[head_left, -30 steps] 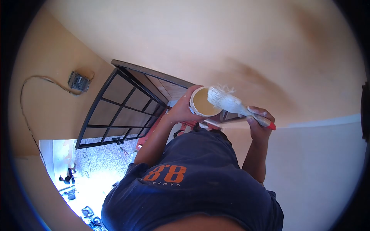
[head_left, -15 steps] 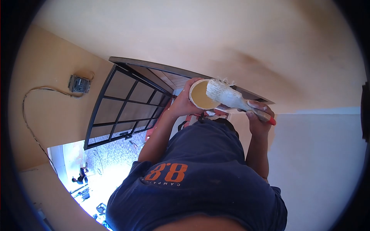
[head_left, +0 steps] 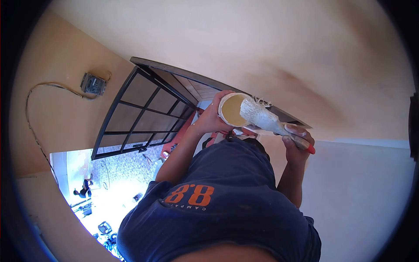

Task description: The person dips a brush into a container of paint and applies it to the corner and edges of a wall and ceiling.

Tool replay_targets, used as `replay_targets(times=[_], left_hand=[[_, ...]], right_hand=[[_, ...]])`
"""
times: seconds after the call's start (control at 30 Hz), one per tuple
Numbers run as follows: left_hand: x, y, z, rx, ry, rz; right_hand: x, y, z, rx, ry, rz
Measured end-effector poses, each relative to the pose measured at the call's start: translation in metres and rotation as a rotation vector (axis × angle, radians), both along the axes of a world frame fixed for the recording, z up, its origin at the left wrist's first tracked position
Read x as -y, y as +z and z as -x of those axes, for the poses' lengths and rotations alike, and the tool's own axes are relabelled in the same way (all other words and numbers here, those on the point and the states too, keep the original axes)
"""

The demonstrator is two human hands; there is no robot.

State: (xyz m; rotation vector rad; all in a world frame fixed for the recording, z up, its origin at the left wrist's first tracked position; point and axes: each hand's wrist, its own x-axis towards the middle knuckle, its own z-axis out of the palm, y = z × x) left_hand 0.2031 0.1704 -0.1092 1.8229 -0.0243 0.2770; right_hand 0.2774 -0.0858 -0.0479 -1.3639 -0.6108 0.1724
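My left hand (head_left: 212, 115) is wrapped round the side of a round white tub (head_left: 234, 94), its mouth tilted toward me. Inside shows a pale yellowish surface (head_left: 232, 111). A paintbrush (head_left: 261, 118) with a white-coated head and frayed, splayed bristles overlaps the tub's right rim. My right hand (head_left: 298, 142) grips its handle near the red end, thumb and fingers closed round it. Whitish smears mark these fingers.
A pale wall (head_left: 209, 39) rises right before the hands. At left stand a dark-framed gridded window panel (head_left: 137, 113) and an electrical box (head_left: 93, 84) with a loose cable (head_left: 28, 109). Far below, a person (head_left: 83, 190) is near the bright floor (head_left: 115, 183).
The tub and brush, with both hands, have shifted slightly right and down in view. The brush head stays over the rim. The background has tilted a little with the camera.
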Motion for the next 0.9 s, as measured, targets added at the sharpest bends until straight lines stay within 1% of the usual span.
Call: replay_targets(times=[0.03,0.17,0.23,0.27,0.33,0.37,0.43,0.47,0.53,0.57,0.63,0.83,0.9], left_hand=[[-0.001,0.001,0.000,0.009,0.009,-0.027],[-0.001,0.002,0.000,-0.013,0.008,0.011],[-0.003,0.005,0.000,-0.071,-0.013,-0.049],[-0.003,0.005,-0.001,-0.068,-0.013,-0.050],[-0.002,0.004,0.000,-0.053,-0.009,-0.088],[-0.001,0.004,0.000,-0.052,-0.013,-0.090],[0.001,0.005,0.000,-0.093,-0.008,-0.118],[0.002,0.005,0.000,-0.092,-0.015,-0.121],[0.003,0.003,-0.001,-0.013,-0.024,-0.219],[0.003,0.002,-0.001,-0.011,-0.029,-0.221],[0.006,0.001,0.000,-0.036,-0.058,-0.110],[0.004,0.000,0.002,0.017,0.017,-0.072],[0.004,0.002,0.001,0.024,0.032,-0.110]], right_hand=[[-0.002,0.003,0.000,0.081,-0.031,0.016],[-0.011,0.013,0.000,0.110,-0.007,-0.056],[-0.013,0.022,-0.002,0.273,0.073,0.049],[-0.013,0.028,-0.003,0.275,0.073,0.049],[-0.013,0.042,-0.004,0.414,0.149,0.253],[-0.015,0.048,-0.005,0.414,0.145,0.251],[-0.019,0.057,-0.003,0.550,0.180,0.418],[-0.021,0.059,-0.003,0.549,0.172,0.417],[-0.024,0.062,-0.002,0.596,0.283,0.563],[-0.028,0.061,-0.002,0.597,0.277,0.562],[-0.036,0.057,0.001,0.693,0.279,0.613],[-0.049,0.048,0.007,0.814,0.164,0.545],[-0.050,0.044,0.008,0.847,0.151,0.548]])
